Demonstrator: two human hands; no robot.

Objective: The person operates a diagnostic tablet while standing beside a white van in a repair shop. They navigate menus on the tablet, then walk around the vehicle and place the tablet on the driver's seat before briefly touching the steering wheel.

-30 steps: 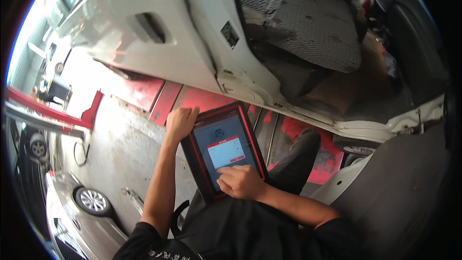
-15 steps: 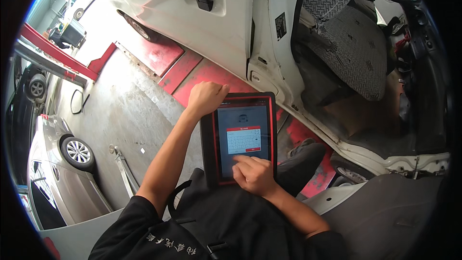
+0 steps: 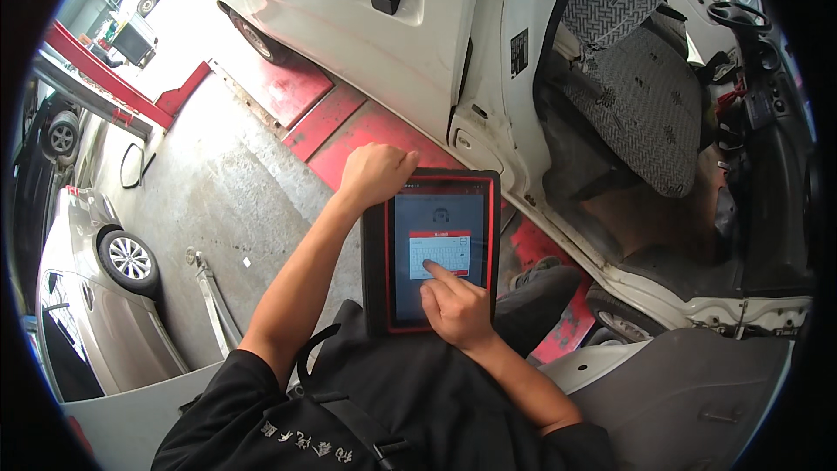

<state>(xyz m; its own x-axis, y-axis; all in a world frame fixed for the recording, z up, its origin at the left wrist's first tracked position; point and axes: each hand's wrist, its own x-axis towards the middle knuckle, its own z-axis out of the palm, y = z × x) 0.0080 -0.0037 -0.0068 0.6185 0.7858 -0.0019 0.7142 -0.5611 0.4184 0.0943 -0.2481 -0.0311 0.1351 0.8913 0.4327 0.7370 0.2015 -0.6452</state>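
A tablet (image 3: 418, 305) in a black case with a red inner edge stands in front of my body. My left hand (image 3: 377, 176) is closed over its upper left corner, with the fingers partly hidden. On the lit screen is a pop-up panel (image 3: 449, 242) with a red header and an on-screen keyboard. My right hand (image 3: 459, 307) holds nothing. Its index finger stretches out to the left part of that keyboard, while the other fingers curl in. Whether the fingertip touches the glass I cannot tell.
Ahead stands a white vehicle (image 3: 340, 17), its doorway showing a patterned seat (image 3: 641, 105) and a steering wheel (image 3: 739, 16) at right. A grey door panel (image 3: 689, 384) is at lower right. Red lift parts (image 3: 349, 131) lie on the floor. A silver car (image 3: 118, 323) is at left.
My right index finger has moved up from below the keyboard panel onto its keys and is straighter. The left hand keeps its hold on the tablet. The view has shifted slightly.
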